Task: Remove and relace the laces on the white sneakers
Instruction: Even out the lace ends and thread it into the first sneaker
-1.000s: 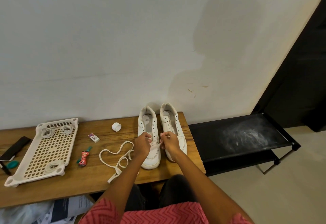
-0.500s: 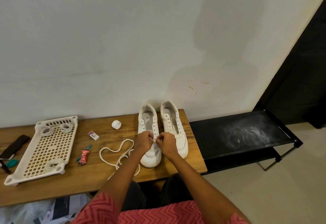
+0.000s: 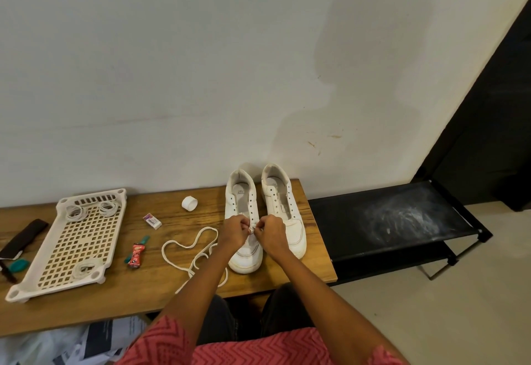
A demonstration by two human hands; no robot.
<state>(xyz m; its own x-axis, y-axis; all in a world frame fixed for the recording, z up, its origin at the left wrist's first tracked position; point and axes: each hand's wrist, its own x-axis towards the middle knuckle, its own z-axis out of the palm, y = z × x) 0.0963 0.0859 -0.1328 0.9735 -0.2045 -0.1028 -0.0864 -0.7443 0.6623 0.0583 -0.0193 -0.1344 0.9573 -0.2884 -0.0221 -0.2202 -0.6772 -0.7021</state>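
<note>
Your left hand [image 3: 234, 231] and right hand [image 3: 270, 232] both pinch the white flat shoelace [image 3: 184, 245] over the left white leather sneaker [image 3: 244, 221] on the wooden table [image 3: 143, 284].

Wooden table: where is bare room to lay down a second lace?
Bare wood lies between the tray and the eraser, and along the near edge below the loose lace. Around the sneakers it is crowded by both hands.

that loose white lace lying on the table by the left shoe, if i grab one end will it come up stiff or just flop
Probably flop: the loose lace lies in soft, uneven loops on the wooden table, so it likely holds no shape. It looks thin, so it should be light and trail behind. The loops cross each other, so it might snag or knot.
</note>
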